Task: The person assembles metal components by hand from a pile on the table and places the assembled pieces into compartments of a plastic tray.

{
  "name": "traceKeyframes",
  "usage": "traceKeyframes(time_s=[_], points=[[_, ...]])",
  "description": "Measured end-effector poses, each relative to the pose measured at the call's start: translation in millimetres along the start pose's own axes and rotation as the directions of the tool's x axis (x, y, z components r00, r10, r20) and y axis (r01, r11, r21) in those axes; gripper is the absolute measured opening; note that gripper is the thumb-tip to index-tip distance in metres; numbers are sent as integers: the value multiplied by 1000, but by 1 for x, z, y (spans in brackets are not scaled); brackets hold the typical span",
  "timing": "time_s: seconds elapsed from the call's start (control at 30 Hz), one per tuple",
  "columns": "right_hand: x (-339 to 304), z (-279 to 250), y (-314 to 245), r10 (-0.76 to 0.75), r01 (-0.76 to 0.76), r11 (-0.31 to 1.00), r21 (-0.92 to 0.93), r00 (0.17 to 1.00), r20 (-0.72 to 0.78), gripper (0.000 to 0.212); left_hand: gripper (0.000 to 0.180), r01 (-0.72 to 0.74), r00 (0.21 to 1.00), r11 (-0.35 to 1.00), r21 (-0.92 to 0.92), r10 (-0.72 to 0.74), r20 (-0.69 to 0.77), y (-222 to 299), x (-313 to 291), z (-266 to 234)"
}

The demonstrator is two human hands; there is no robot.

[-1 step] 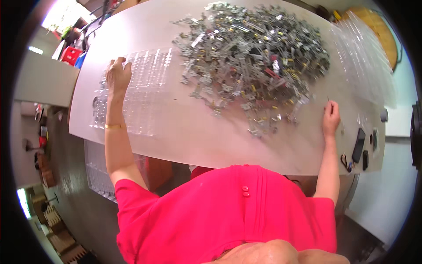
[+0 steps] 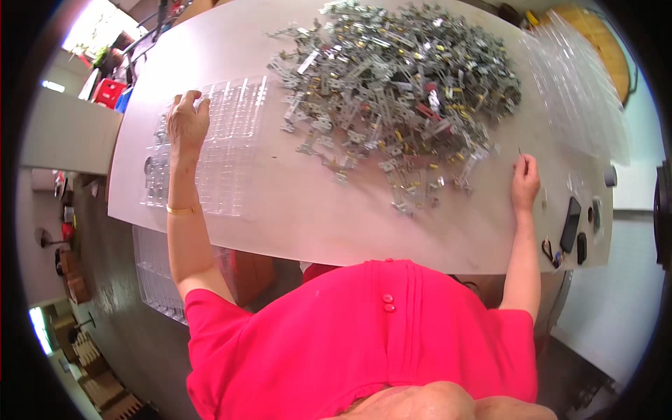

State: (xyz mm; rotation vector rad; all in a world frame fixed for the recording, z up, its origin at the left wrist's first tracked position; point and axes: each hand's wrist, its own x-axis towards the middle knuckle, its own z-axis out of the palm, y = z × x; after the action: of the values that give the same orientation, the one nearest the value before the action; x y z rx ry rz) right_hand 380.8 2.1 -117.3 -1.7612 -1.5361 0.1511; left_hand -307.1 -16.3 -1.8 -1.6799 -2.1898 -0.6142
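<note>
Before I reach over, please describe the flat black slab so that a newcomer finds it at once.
Start at the pale table and go to its right end, to the right of the person's right hand. There lies the flat black slab, phone-like in shape. It is longer than the rounded black object beside it.

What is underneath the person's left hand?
A clear plastic tray with ridges lies beneath the left hand. Greyish shapes show along the left side of the clear plastic, too blurred to name. Whatever the hand itself covers cannot be seen.
</note>
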Motion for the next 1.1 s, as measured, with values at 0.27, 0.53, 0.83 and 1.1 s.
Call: traceKeyframes(time_s=[0.27,0.53,0.83,1.1], points=[[-10,-9,-8,17,-17,1000,-11,1000,-18,19,15,-365,926,794,-486,362,-104,171,-119,-34],[-9,-10,-8,-20,20,1000,24,999,-29,18,30,-346,880,842,-414,444,168,192,-171,-13],[-10,-7,-13,-15,16,999,38,999,-49,17,25,-426,866,831,-357,489,104,174,-158,13],[-10,-5,-9,-47,49,998,37,997,-64,17,20,-555,797,765,-326,602,55,175,-150,17]])
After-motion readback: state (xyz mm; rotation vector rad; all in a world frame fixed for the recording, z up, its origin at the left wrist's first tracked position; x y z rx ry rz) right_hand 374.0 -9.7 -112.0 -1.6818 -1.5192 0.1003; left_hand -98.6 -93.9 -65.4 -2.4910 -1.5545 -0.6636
